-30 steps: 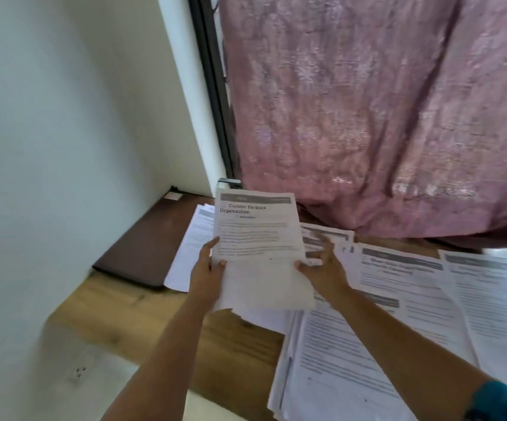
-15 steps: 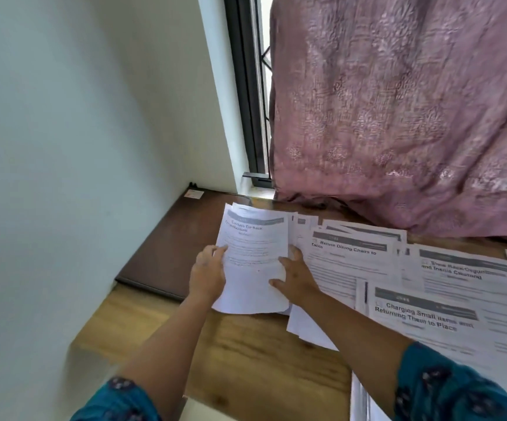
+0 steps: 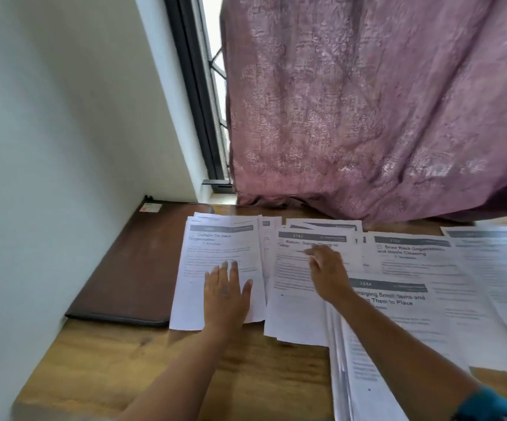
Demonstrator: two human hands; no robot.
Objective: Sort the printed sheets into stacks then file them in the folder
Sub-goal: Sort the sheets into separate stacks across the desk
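Set down since a second ago: curtain tie-back stack (image 3: 215, 268), then held up in both hands, now flat on the wooden table (image 3: 118, 369), its left edge overlapping the brown folder (image 3: 130, 268). Closed, that folder, flat against the wall, contents hidden. Nearest on the right, charging-items stack (image 3: 404, 329) under the right forearm. Left hand (image 3: 225, 294) palm down on the tie-back stack, fingers straight and spread, gripping nothing. Right hand (image 3: 328, 273) resting on the dining-chairs stack (image 3: 301, 287), fingers loosely bent; whether pinching a sheet, unclear. Farther right, shoe-rack stack (image 3: 410, 256). Beyond, pink curtain (image 3: 367, 117).
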